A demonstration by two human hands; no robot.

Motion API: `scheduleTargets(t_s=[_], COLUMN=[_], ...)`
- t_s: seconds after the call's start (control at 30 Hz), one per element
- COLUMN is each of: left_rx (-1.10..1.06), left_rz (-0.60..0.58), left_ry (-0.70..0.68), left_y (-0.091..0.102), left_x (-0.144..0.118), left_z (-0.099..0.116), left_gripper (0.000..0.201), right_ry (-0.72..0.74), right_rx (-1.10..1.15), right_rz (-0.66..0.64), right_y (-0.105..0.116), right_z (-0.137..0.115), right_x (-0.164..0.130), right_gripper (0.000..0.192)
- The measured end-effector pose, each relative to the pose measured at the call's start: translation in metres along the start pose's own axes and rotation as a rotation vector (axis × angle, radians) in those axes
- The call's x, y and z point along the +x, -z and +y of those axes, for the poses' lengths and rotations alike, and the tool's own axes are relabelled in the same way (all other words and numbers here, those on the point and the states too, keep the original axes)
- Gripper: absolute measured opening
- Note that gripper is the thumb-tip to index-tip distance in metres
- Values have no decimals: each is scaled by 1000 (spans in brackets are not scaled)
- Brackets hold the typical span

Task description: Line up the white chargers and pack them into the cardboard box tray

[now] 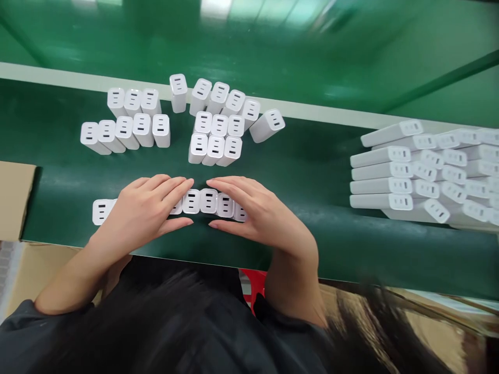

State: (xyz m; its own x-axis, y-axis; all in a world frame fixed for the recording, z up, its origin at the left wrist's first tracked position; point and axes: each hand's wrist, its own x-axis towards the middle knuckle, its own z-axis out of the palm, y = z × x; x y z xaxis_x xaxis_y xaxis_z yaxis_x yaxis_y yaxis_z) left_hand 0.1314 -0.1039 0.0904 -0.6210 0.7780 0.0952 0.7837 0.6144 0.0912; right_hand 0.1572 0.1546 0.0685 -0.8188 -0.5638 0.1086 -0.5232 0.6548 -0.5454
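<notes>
Green work surface (312, 171) with a pale strip along its far edge. A row of white chargers (208, 201), standing side by side with port faces up, lies near the front edge of the surface. The left hand (144, 210) rests palm down over the left part of the row, fingers extended and close together, angled toward the right, thumb tucked in front of the chargers; one charger shows beyond its wrist side. The right hand (255, 210) mirrors it over the right part, fingers flat and pointing left. The fingertips of the two hands nearly meet behind the row; neither hand is closed around a charger. Beyond the fingertips stand further clusters of upright chargers (216, 137). Well right of the right hand lie stacked chargers (421, 171). A cardboard box (13, 200) sits left of the left hand.
</notes>
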Motion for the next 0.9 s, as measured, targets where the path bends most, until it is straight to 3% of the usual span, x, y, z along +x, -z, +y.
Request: scheduleTargets(t_s=[0.2,0.37,0.57,0.9], left_rx=[-5,16,-8,-43], left_rz=[-8,5,-2,3], left_ry=[-28,-64,-104,-64], left_y=[-1,-3,-7,0], left_x=[10,22,28,29], left_z=[4,11,13,11], left_gripper=[56,56,45,41], right_ry=[15,-30,-148,-176], right_rx=[-9,42,70,67], right_rz=[-2,-44,-68,-117], right_y=[-3,13,32,28], right_z=[-4,2,10,13], right_x=[2,-11,-30,-34], right_gripper=[64,76,71,68])
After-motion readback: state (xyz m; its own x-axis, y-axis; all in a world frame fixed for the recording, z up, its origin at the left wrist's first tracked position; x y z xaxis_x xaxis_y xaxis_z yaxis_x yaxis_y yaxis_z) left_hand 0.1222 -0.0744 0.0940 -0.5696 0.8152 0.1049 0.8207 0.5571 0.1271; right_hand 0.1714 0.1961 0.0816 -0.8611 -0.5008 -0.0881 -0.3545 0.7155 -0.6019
